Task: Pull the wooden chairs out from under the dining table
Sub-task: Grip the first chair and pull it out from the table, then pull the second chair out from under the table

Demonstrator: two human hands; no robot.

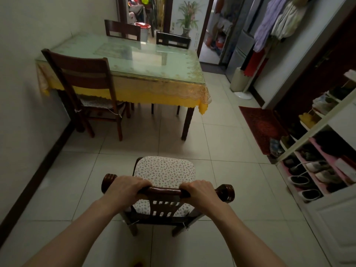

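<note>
A dark wooden chair with a spotted seat cushion stands on the tiled floor, well apart from the dining table. My left hand and my right hand both grip its top rail. The table has a glass top over a yellow cloth. A second chair sits at the table's near left side, its seat partly under the cloth. Two more chairs, one at the far left and one at the far right, stand at the table's far side with only their backs showing.
A white wall runs along the left, against the table. On the right are a white shoe rack full of shoes, a red mat and hanging clothes. Open tiled floor lies between the held chair and the table. A doorway and a potted plant lie beyond.
</note>
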